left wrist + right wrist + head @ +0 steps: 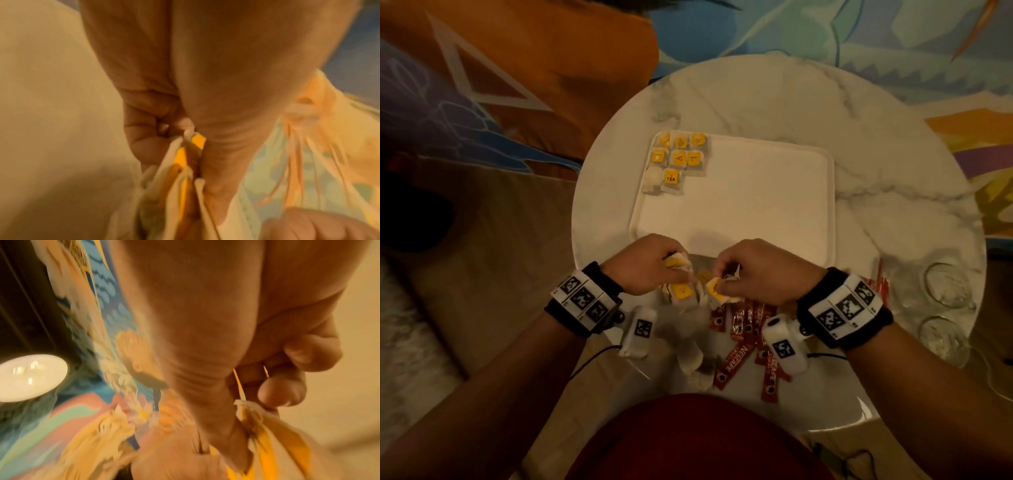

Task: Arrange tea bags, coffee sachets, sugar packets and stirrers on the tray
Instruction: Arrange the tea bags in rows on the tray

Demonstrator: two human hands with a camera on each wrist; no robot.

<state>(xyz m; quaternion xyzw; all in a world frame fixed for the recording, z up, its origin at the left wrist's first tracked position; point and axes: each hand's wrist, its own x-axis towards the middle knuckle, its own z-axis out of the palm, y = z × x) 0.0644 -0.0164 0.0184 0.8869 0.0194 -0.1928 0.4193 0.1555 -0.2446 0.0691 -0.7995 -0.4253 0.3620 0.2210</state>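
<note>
A white rectangular tray (756, 205) lies on a round marble table (859, 137). Several tea bags with yellow tags (679, 159) sit in rows in the tray's far left corner. Just short of the tray's near edge, my left hand (650, 267) grips a bunch of tea bags (180, 170). My right hand (750, 270) pinches another tea bag (267, 434) beside it. More tea bags (683, 293) lie on the table under both hands. Red coffee sachets (743, 342) are scattered nearer to me.
Two clear glasses (945, 284) stand at the table's right edge. An orange cushion (534, 68) lies at the far left and a patterned rug (859, 31) beyond the table. A second round white surface (28, 378) shows in the right wrist view.
</note>
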